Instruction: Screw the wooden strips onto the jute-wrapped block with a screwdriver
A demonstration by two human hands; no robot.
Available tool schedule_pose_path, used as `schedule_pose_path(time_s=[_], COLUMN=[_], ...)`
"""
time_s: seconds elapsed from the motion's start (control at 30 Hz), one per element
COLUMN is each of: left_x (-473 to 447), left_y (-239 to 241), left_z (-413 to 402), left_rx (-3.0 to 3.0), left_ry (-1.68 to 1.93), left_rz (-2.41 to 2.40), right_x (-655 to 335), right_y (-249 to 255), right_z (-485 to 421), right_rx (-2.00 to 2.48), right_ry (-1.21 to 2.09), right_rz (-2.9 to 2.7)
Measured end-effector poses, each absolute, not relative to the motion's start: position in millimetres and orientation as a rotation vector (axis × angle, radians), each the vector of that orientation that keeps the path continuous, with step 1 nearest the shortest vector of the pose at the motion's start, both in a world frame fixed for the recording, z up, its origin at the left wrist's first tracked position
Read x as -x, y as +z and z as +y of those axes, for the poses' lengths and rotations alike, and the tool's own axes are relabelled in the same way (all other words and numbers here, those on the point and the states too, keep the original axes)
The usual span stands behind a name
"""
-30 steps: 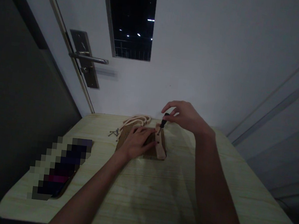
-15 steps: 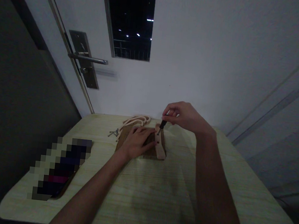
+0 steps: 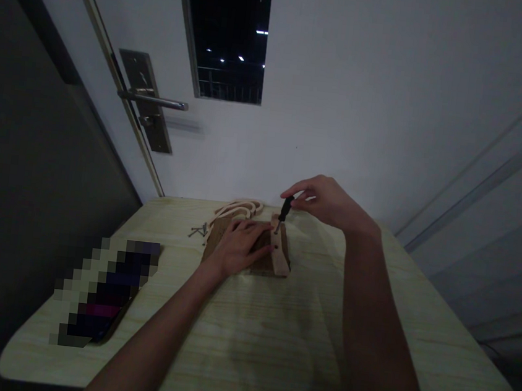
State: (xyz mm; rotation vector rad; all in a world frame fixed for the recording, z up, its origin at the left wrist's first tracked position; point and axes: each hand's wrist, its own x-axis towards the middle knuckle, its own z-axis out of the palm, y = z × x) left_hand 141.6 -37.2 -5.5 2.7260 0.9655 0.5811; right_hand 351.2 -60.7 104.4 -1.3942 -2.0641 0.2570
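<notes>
An indoor room is shown, though whether it belongs to a home or an office cannot be told. A white door is seen at twelve o'clock, with a metal lever handle fitted at ten o'clock. At eleven o'clock a window pane is set, through which darkness, small lights and a railing are seen. A wood-grained table is placed at six o'clock.

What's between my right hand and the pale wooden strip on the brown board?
The black-handled screwdriver: in the head view it slants from your right hand down to the pale wooden strip.
</notes>
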Motion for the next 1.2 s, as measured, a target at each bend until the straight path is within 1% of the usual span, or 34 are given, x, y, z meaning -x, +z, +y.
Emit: schedule_pose_path(time_s=[0.27, 0.6, 0.93, 1.07, 1.2], left_x=[-142, -142, -142, -142, -142], left_y=[-6, -6, -8, -9, -9], left_z=[-36, -37, -35, -34, -35], left_rx=[-2.722, -2.741, -2.754, -2.756, -2.756], left_ry=[0.601, 0.590, 0.618, 0.627, 0.627], left_rz=[0.957, 0.951, 0.950, 0.950, 0.951], right_x=[-346, -354, -344, -342, -339], right_y=[109, 98, 108, 103, 102], right_z=[-60, -55, -59, -55, -55], right_rx=[1.422, 1.333, 1.413, 1.393, 1.347], right_ry=[0.248, 0.266, 0.185, 0.069, 0.159], right_rz=[-2.091, -2.136, -2.108, -2.063, -2.074])
